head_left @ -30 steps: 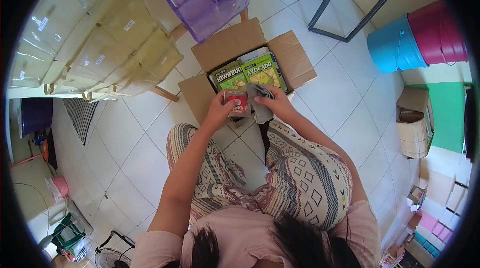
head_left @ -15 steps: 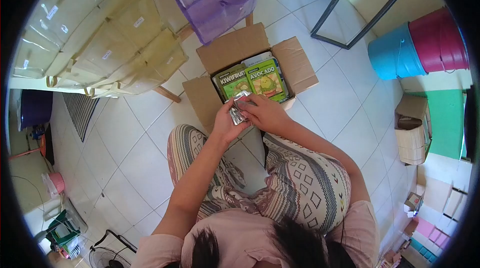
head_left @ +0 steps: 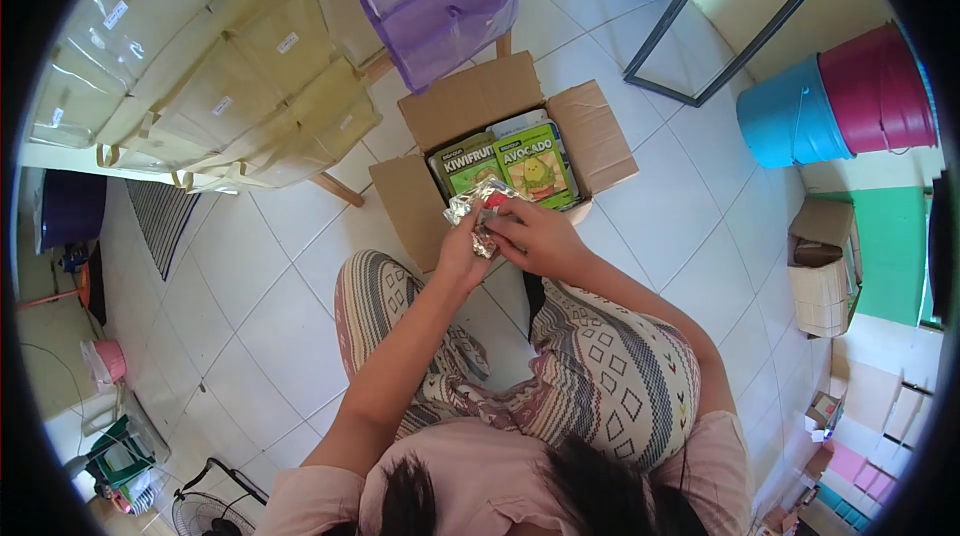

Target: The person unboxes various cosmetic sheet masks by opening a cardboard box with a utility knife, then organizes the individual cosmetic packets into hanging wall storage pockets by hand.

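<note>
Both hands grip a small foil packet over the knees.
The left hand (head_left: 462, 254) and right hand (head_left: 535, 236) pinch the silver packet (head_left: 480, 208) between them; just beyond them sits an open cardboard box (head_left: 480, 106) holding green packs (head_left: 530, 164); tiled floor (head_left: 280, 296) below.

Dark-haired, with left hand (head_left: 463, 254) and right hand (head_left: 540, 236) bare, the person wears a pale pink short-sleeved top (head_left: 470, 476) and loose trousers (head_left: 610, 356) banded in grey-and-maroon geometric patterns.

"KIWIFRUIT" on the left green packet (head_left: 462, 168), "AVOCADO" on the right green packet (head_left: 535, 166), both just beyond the gripped foil pouch (head_left: 478, 208).
</note>
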Available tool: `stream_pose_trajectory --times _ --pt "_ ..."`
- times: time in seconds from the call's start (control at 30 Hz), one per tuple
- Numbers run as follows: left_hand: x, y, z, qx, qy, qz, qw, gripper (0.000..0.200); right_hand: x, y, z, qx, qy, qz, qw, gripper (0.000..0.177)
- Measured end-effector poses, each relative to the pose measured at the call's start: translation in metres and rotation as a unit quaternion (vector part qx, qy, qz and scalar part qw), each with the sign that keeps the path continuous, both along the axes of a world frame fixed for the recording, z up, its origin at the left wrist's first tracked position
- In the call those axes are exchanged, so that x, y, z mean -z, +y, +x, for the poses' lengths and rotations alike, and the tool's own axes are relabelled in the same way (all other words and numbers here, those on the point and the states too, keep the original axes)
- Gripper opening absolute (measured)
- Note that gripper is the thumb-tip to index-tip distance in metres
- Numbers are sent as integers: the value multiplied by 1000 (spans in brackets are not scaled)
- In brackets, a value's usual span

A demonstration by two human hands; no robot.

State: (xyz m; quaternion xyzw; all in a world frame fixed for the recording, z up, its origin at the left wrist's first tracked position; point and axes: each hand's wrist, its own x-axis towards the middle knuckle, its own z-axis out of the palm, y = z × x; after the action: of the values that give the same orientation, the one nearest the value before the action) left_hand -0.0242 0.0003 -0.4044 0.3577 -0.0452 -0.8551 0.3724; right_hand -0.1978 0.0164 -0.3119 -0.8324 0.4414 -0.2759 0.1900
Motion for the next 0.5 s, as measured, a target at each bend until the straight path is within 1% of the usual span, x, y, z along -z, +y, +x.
stream_pose_trajectory --times 0.03,0.1,0.13,0.2,0.23,0.3,0.33,0.4,0.43,0.5 --pt "1 -1 2 -8 52 7 999 33 0 0 0 30 -11 35 999 34" --pt "-47 -2 -2 -33 88 -6 996 33 3 -3 -2 88 -32 106 990 35" --pt "-64 -1 -2 -46 106 -12 993 33 6 -3 -2 113 -35 102 988 34" --pt "-49 0 1 -33 104 -32 994 32 10 -4 -1 162 -42 93 982 34" --pt "-43 -1 2 -27 103 -43 993 31 11 -4 0 163 -47 93 981 35" --pt "-30 -2 -2 -16 22 -45 999 25 11 -3 0 167 -59 94 980 37" --pt "-33 -3 -4 -10 -18 -45 999 21 9 -3 1 139 -58 88 985 38" --pt "-37 -3 -4 -4 -85 -44 995 27 2 0 0 84 -54 78 992 39" --pt "-41 -4 -4 -1 -118 -43 992 30 2 1 0 94 -49 70 992 39" --pt "-39 -5 -1 -11 -56 -28 998 33 3 0 0 113 -39 55 991 40"
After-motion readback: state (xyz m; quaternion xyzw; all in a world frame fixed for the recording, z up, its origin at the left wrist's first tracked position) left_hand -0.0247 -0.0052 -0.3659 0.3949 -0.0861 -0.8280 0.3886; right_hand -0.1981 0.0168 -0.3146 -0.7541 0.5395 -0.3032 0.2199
